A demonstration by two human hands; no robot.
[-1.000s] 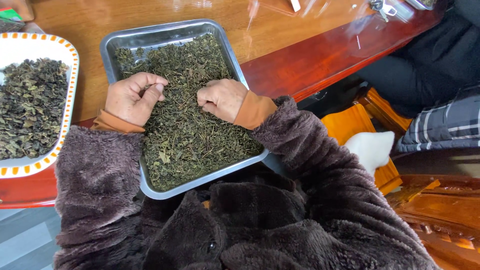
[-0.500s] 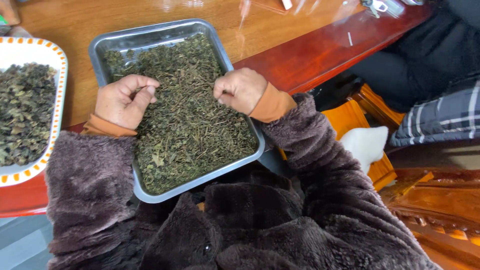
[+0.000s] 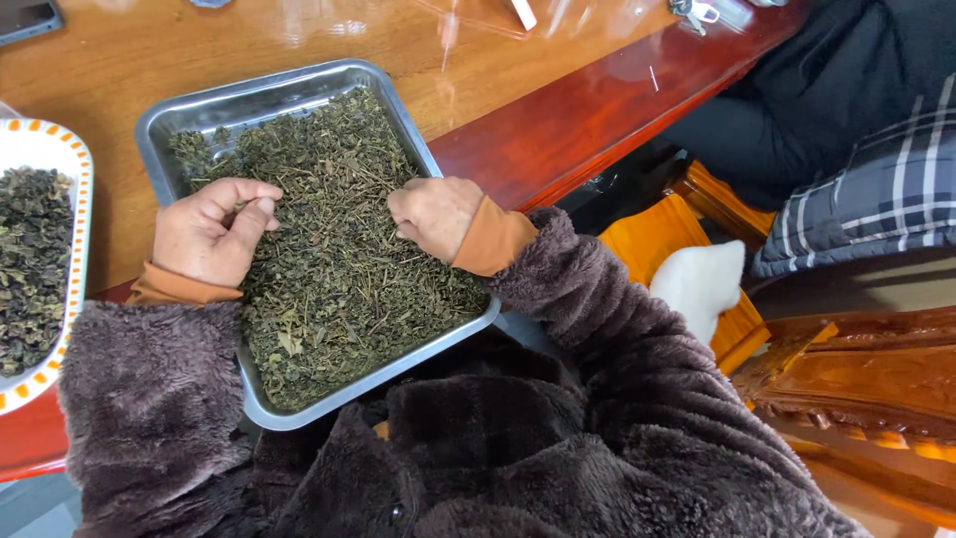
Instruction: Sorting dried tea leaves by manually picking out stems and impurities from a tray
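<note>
A metal tray (image 3: 159, 125) full of dried green-brown leaves (image 3: 329, 269) lies on the wooden table and overhangs its near edge. My left hand (image 3: 211, 237) rests on the leaves at the tray's left side, fingers curled in with the thumb against the forefinger; I see nothing in it. My right hand (image 3: 436, 214) sits at the tray's right side, knuckles up, with its fingertips pinched down into the leaves. Both arms wear fuzzy dark-brown sleeves with orange cuffs.
A white dish with an orange-patterned rim (image 3: 78, 164) holds darker dried leaves at the left. A red-brown table edge (image 3: 588, 120) runs to the right. A seated person in dark and plaid clothes (image 3: 856, 179) is at the upper right, beside an orange wooden seat (image 3: 657, 234).
My right hand has drawn back a little toward me over the leaves. My left hand stays curled in the same spot. The view has shifted slightly.
</note>
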